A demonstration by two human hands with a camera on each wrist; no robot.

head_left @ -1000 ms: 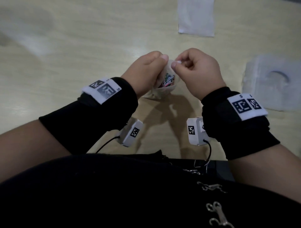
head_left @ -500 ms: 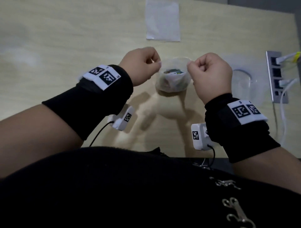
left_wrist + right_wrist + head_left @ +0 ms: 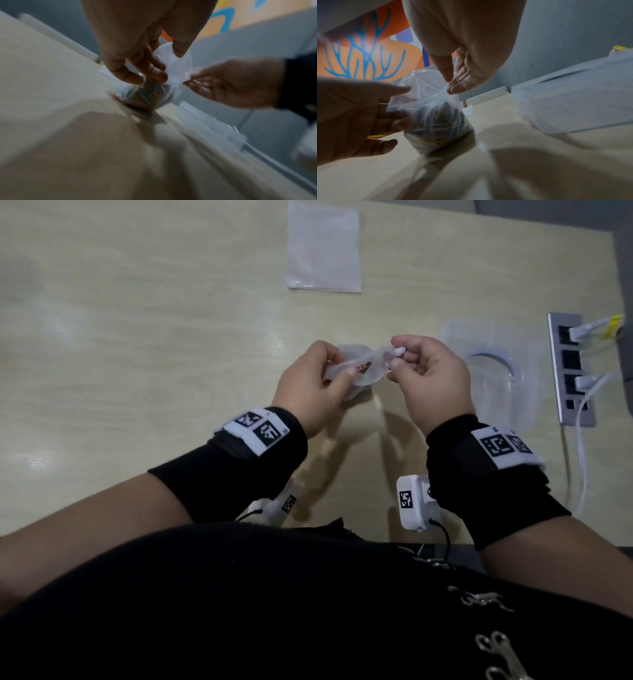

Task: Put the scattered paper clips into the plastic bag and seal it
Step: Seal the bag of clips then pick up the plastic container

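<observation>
A small clear plastic bag (image 3: pixel 364 368) stands on the wooden table (image 3: pixel 137 354) between my hands, its bottom full of coloured paper clips (image 3: pixel 441 125). My left hand (image 3: pixel 329 371) pinches the left end of the bag's top strip, thumb in front and fingers behind. My right hand (image 3: pixel 397 359) pinches the right end of the same strip between thumb and forefinger. In the left wrist view the bag (image 3: pixel 171 75) hangs under my left hand (image 3: pixel 149 70), its base touching the table. The mouth looks drawn nearly flat; whether it is pressed closed is blurred.
A flat empty plastic bag (image 3: pixel 323 248) lies further back on the table. A clear plastic container (image 3: pixel 507 378) sits to the right of my right hand. A metal socket strip (image 3: pixel 570 371) with white cables is set at the table's right edge.
The bag's mouth was held wide open half a second ago. Now both hands have drawn its top edges out sideways, so the mouth is a narrow strip.
</observation>
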